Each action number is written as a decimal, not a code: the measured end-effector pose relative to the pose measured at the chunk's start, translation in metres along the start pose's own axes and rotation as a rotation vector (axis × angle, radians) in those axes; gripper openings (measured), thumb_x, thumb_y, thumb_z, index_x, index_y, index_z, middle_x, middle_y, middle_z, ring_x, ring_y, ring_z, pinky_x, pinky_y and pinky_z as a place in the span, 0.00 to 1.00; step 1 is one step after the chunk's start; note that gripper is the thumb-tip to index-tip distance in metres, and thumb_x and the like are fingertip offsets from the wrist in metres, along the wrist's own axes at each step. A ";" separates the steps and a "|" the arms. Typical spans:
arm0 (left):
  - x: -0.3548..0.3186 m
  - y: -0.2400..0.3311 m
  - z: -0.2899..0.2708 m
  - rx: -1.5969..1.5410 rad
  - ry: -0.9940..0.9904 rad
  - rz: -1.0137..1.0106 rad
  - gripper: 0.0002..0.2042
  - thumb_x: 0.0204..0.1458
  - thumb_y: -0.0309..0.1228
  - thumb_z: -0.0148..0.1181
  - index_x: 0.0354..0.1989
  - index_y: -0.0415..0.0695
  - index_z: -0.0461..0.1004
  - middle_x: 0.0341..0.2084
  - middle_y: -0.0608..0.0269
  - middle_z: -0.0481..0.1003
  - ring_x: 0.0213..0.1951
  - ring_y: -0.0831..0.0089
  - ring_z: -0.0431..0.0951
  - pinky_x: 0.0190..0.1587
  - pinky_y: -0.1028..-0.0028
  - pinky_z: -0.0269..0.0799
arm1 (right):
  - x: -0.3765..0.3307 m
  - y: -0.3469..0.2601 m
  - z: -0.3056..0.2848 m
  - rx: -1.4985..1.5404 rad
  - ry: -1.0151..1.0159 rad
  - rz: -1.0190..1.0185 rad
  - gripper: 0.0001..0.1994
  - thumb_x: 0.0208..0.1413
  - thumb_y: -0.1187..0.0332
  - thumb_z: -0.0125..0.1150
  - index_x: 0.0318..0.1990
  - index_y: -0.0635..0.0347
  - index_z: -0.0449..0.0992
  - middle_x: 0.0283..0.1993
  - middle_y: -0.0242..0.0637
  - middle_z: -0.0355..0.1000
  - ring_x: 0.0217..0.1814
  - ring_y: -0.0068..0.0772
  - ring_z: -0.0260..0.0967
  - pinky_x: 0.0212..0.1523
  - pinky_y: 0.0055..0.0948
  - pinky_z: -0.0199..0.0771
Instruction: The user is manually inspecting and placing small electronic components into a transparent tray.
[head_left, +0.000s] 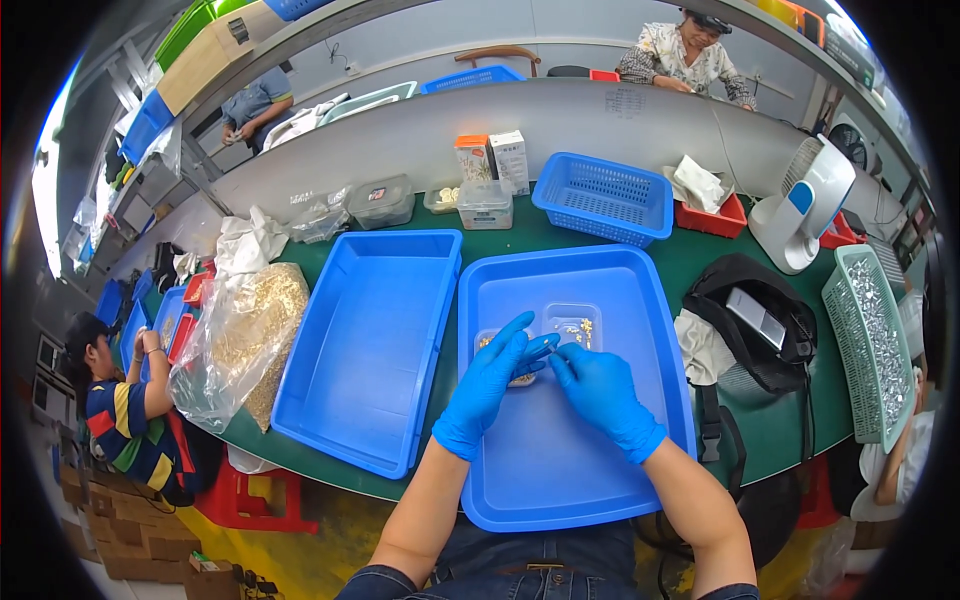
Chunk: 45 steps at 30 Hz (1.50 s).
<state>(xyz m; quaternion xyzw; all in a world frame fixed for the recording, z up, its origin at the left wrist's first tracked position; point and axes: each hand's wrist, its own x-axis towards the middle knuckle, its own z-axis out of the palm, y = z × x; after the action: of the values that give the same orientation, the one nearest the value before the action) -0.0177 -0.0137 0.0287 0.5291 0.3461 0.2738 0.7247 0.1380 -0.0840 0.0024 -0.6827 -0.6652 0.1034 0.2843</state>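
Blue-gloved left hand (490,385) and right hand (600,392) pinch a small part mid-tray (560,480), walls well clear.

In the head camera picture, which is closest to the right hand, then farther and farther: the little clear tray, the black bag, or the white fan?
From the right hand:
1. Little clear tray, just above the fingertips, inside the blue tray.
2. Black bag, off to the right on the green table.
3. White fan, farthest, up at the table's back right.
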 end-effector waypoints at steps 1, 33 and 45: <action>0.000 0.000 0.000 0.000 -0.001 0.000 0.28 0.61 0.47 0.42 0.63 0.39 0.55 0.49 0.52 0.72 0.52 0.66 0.73 0.51 0.72 0.69 | 0.001 0.006 0.000 -0.001 0.039 0.021 0.11 0.58 0.61 0.53 0.37 0.57 0.75 0.24 0.46 0.73 0.24 0.48 0.72 0.24 0.40 0.71; 0.016 -0.036 -0.029 1.338 0.289 0.551 0.06 0.41 0.32 0.66 0.28 0.49 0.77 0.29 0.65 0.72 0.40 0.64 0.71 0.50 0.62 0.57 | -0.002 0.000 -0.002 0.015 0.015 -0.015 0.10 0.58 0.61 0.52 0.35 0.56 0.75 0.23 0.44 0.73 0.23 0.47 0.72 0.24 0.40 0.71; 0.019 -0.028 -0.031 0.719 0.317 0.294 0.06 0.47 0.26 0.62 0.34 0.42 0.78 0.29 0.62 0.76 0.33 0.74 0.74 0.42 0.71 0.68 | -0.002 -0.006 -0.002 0.086 0.094 -0.108 0.08 0.57 0.65 0.54 0.40 0.55 0.76 0.29 0.42 0.74 0.29 0.45 0.73 0.30 0.37 0.73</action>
<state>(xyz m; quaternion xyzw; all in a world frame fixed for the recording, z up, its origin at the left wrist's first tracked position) -0.0296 0.0110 -0.0084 0.7435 0.4477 0.3138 0.3850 0.1338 -0.0871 0.0068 -0.6370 -0.6818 0.0843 0.3495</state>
